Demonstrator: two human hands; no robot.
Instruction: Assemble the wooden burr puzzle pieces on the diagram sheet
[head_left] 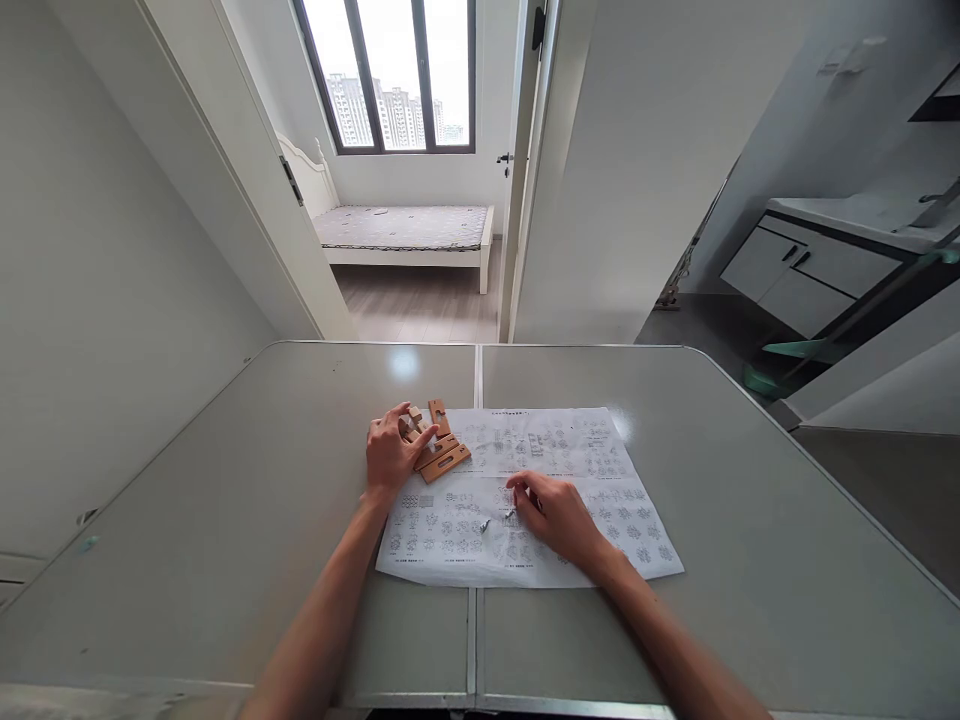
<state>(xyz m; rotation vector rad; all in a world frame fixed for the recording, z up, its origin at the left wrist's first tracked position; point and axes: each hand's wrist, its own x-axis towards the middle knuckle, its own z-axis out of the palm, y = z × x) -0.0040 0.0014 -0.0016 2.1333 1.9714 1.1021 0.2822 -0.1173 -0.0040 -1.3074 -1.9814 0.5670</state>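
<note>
My left hand (pixel 390 450) rests at the left edge of a printed paper sheet, its fingers and thumb curved around several small wooden puzzle pieces (pixel 415 420). Slotted orange-brown wooden bars (pixel 446 462) lie by my thumb, and another notched bar (pixel 438 416) sits just beyond them. Part of the pieces is hidden behind my fingers. Over the middle of the sheet (pixel 465 500), my right hand (pixel 559 512) has bent fingers, with index finger and thumb apart and nothing visible between them. Small rows of line diagrams cover the paper.
Two small greyish spots (pixel 484 526) show on the paper, too small to make out. A metal-edged seam (pixel 472 640) divides the grey table (pixel 225 560). Past its far edge, a doorway leads to a bed (pixel 409 228) under a window; a sink cabinet (pixel 817 260) stands at right.
</note>
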